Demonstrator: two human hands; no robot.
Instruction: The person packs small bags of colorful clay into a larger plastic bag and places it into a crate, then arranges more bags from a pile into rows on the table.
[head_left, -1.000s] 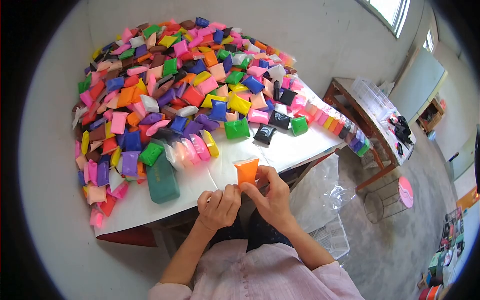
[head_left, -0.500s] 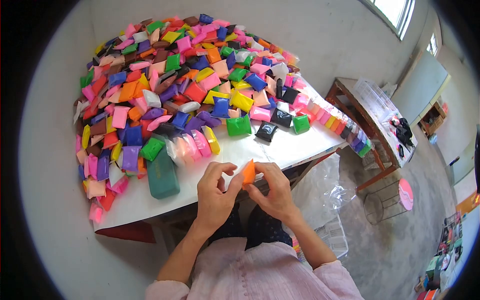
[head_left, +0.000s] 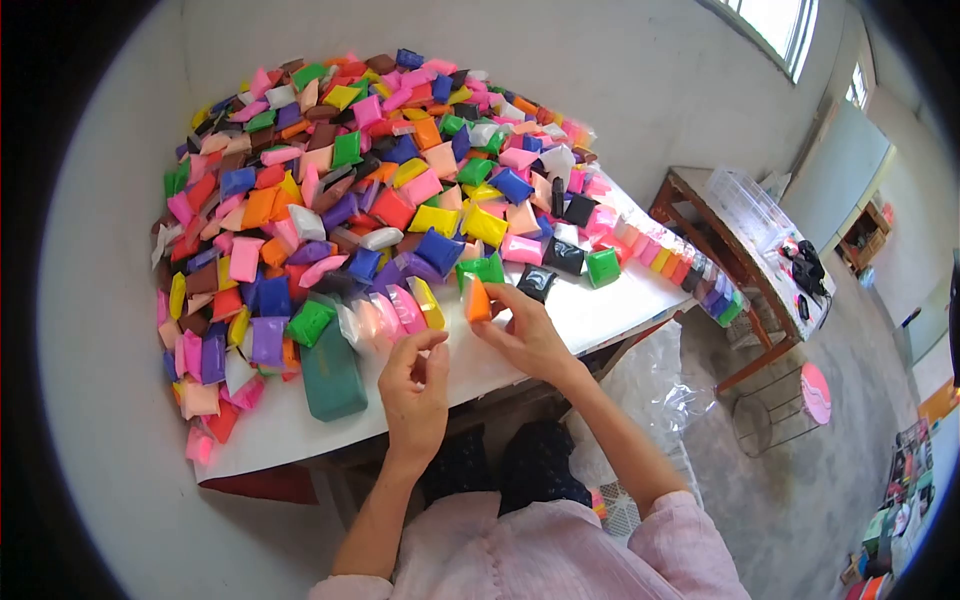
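An orange packet (head_left: 478, 300) is pinched between the thumb and fingers of my right hand (head_left: 528, 338), just above the white tabletop. To its left stands a short row of packets on edge, ending in a yellow packet (head_left: 426, 303) beside a pink packet (head_left: 405, 309). My left hand (head_left: 415, 395) is near the table's front edge with bent fingers apart and nothing in them. Left of the row lies a dark green case (head_left: 333, 372). A green packet (head_left: 481, 268) lies behind the orange one.
A large heap of coloured packets (head_left: 330, 200) covers the back and left of the table. A longer row of packets (head_left: 680, 268) lines its right edge. Clear plastic bags (head_left: 650, 380) hang below. Further right are a second table (head_left: 740, 215) and a pink-topped stool (head_left: 815, 393).
My right hand has carried the orange packet forward and slightly left, toward the row. My left hand has let go of it and is now apart from it.
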